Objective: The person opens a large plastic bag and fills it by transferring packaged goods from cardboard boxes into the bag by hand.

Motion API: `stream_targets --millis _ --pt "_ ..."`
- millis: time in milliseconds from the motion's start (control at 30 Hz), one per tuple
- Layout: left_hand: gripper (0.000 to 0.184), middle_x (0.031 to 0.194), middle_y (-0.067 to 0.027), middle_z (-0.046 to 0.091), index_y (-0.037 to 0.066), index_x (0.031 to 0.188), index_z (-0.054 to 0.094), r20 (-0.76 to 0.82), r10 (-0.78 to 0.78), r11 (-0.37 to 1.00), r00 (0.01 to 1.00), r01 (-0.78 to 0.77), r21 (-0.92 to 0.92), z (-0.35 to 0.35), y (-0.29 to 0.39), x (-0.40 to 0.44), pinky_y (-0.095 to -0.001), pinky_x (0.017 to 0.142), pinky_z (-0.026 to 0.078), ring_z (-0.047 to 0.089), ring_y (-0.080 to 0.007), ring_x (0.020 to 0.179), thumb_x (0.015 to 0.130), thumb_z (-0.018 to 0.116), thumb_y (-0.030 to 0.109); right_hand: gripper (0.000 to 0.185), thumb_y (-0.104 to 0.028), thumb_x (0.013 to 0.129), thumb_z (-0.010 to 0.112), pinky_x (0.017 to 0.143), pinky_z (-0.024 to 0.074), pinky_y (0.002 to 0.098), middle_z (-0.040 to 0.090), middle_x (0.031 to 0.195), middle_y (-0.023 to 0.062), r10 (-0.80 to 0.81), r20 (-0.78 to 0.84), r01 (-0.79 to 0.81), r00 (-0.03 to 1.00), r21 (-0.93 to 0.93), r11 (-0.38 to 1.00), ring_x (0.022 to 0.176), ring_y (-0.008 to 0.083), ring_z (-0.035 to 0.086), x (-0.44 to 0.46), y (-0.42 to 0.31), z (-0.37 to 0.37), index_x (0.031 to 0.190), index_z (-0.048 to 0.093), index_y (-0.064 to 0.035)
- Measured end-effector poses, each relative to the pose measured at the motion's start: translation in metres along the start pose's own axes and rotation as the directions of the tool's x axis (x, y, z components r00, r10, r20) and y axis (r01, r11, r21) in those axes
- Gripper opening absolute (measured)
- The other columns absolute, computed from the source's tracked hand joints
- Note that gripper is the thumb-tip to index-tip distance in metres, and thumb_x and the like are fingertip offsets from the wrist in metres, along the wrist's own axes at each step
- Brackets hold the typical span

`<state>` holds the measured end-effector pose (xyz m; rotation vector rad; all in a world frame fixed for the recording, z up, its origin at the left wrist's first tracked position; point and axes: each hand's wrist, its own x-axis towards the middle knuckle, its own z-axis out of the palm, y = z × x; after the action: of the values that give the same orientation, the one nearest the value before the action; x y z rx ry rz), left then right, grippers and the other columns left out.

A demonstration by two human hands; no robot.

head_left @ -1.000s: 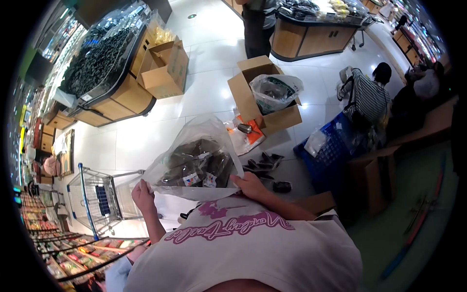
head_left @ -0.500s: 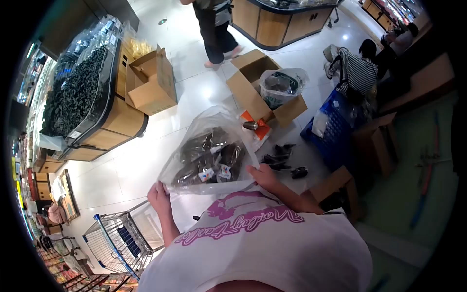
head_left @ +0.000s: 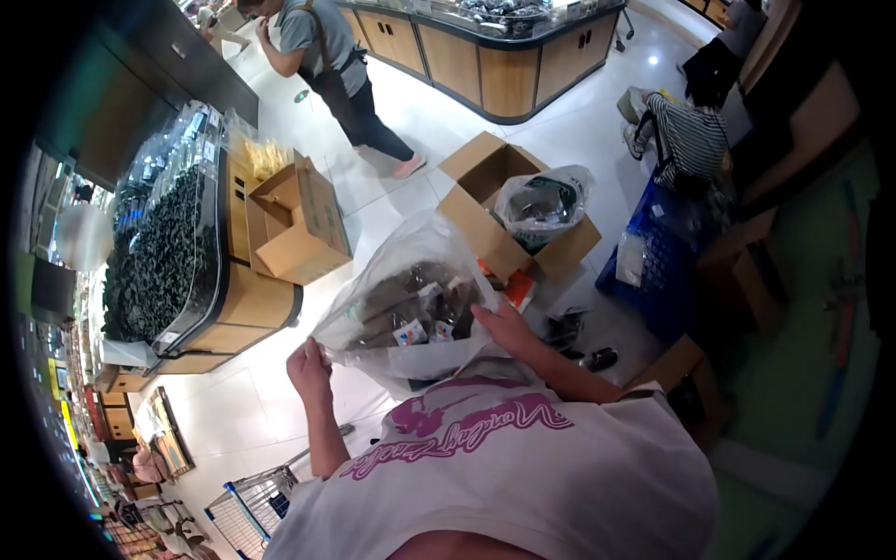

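Note:
A large clear plastic bag (head_left: 392, 271) hangs open in front of my chest, with several dark packages (head_left: 401, 313) bearing small white labels inside. My left hand (head_left: 309, 367) is closed on the left side of its rim. The right side of the rim is gripped by my right hand (head_left: 501, 324). Beyond the bag, an open cardboard box (head_left: 481, 233) stands on the floor, and another clear bag (head_left: 544, 207) with dark contents sits in it. An orange and white packet (head_left: 519, 291) lies between the held bag and the box.
At left is a display counter (head_left: 247, 313) of dark goods, with an open carton (head_left: 303, 233) beside it. A shopping cart (head_left: 250, 509) stands lower left. Blue crates (head_left: 651, 271) and a crouching person in stripes (head_left: 686, 140) are at right. Another person (head_left: 341, 89) walks behind.
The view has turned left. Both hands still hold the bag, whose rim now stands more upright over the packages. The person in an apron has come further into view, and the cart has slid toward the lower edge.

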<state>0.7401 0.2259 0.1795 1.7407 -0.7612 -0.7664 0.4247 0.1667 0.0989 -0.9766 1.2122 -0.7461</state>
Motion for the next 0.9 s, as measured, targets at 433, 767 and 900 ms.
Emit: stream_targets --millis 433,767,900 --pt "0.034 0.054 0.0049 0.041 0.007 0.066 0.051 0.174 0.375 0.909 0.910 -0.325 -0.261 0.162 0.212 0.187 -0.0189 0.040 0.025 0.034 -0.0029 0.043 0.093 0.050 0.026 0.034 -0.031 0.084 0.060 0.067 0.0402 0.0278 0.057 0.080 0.0031 -0.347 -0.195 0.381 0.918 0.184 0.906 0.072 0.0118 0.049 0.200 -0.227 -0.103 0.093 0.059 0.0023" --pt "0.035 0.051 0.0027 0.043 0.004 0.063 0.053 0.651 0.356 0.935 0.670 -0.255 -0.248 0.319 0.191 0.360 -0.0212 0.037 0.025 0.035 -0.0050 0.040 0.091 0.053 0.025 0.032 -0.029 0.085 0.058 0.064 0.0400 0.0266 0.058 0.078 0.0026 -0.349 -0.586 0.428 0.732 -0.004 0.904 0.069 0.0103 0.051 0.280 -0.244 -0.174 0.088 0.062 0.0025" --pt "0.039 0.050 -0.0030 0.049 0.002 0.060 0.054 0.750 0.245 0.930 0.614 -0.368 -0.003 0.389 0.132 0.402 -0.0262 0.040 0.034 0.045 -0.0103 0.042 0.089 0.051 0.028 0.036 -0.032 0.085 0.057 0.055 0.0379 0.0307 0.055 0.067 0.0012 -0.230 -0.733 0.257 0.640 -0.078 0.963 0.059 0.0115 0.046 0.315 -0.201 -0.192 0.079 0.063 0.0029"
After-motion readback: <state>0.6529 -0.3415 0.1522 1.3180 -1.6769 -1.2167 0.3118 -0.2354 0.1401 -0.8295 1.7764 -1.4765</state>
